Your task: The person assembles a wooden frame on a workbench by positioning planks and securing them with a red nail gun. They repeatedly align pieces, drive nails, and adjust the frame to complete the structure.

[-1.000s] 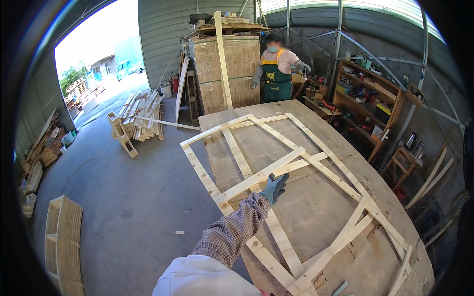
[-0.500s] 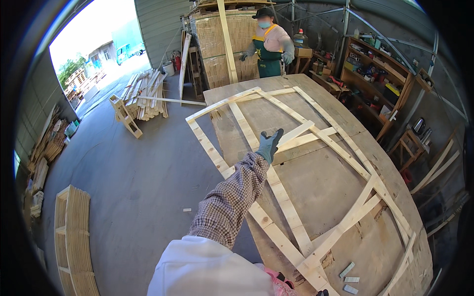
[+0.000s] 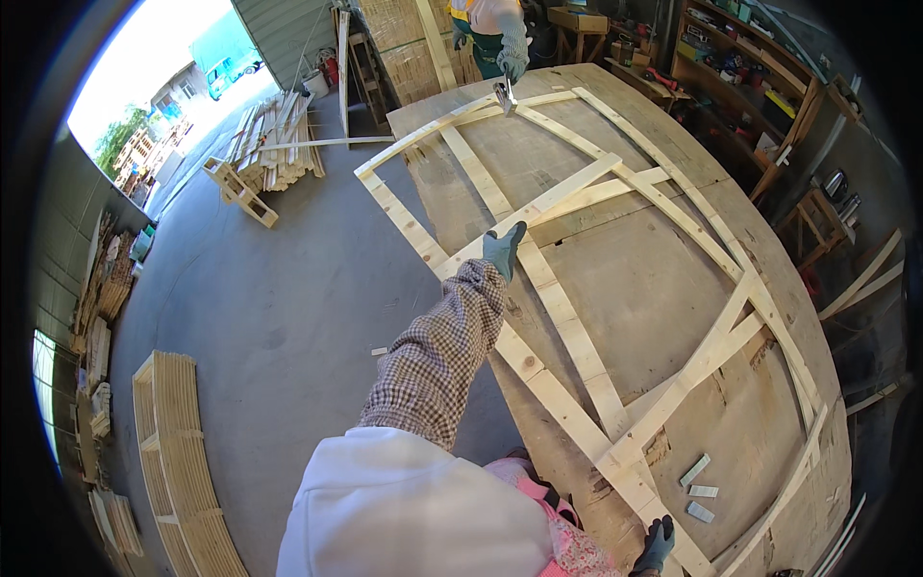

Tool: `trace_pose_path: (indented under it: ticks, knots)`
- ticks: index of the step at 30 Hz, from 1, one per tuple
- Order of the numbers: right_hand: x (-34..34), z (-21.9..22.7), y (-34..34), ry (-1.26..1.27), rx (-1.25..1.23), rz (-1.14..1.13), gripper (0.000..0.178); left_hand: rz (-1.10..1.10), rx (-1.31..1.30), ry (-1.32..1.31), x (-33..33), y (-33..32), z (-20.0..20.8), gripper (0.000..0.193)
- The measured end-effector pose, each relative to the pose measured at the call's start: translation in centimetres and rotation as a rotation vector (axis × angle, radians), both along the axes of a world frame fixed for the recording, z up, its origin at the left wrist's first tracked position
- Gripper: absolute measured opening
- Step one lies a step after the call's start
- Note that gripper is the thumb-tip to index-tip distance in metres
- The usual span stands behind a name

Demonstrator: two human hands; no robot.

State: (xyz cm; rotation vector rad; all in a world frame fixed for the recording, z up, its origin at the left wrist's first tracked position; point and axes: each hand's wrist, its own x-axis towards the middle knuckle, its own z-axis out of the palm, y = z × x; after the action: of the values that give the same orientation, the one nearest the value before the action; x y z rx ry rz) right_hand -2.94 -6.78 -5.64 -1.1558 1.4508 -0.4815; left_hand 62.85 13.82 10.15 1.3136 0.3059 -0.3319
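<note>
Left hand (image 3: 504, 251) flat on wooden frame (image 3: 567, 332) — fingers extended; right hand (image 3: 657, 544) at frame's near edge — grip unclear.

A frame (image 3: 577, 288) is laid on the counter (image 3: 663, 279); lumber (image 3: 274, 159) is stacked behind-left, shelves (image 3: 760, 87) stand right.

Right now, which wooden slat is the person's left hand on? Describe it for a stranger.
On the big plywood table lies a pale timber frame. The left hand, in a grey-blue glove, rests on its diagonal slat, which climbs from the frame's left rail toward the right and crosses the long centre slat.
</note>
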Motion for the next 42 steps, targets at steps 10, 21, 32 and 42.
trace_pose_path:
  ticks: [10,21,32,42]
  knots:
    - [3.6,-1.8,-2.5,-0.022,-0.01,0.007,0.036,0.018,0.454,-0.149,2.2,3.5,-1.6,0.09]
    - [30.7,9.0,1.0,-0.073,-0.106,0.085,0.039,0.168,0.339,-0.307,24.3,2.6,-1.6,0.104]
    - [48.0,10.1,5.3,-0.124,-0.078,0.346,0.04,0.316,0.454,-0.587,42.8,9.1,-2.3,0.098]
    - [45.9,10.0,7.1,-0.066,-0.002,0.157,0.044,0.423,0.475,-0.542,45.7,7.3,2.0,0.092]
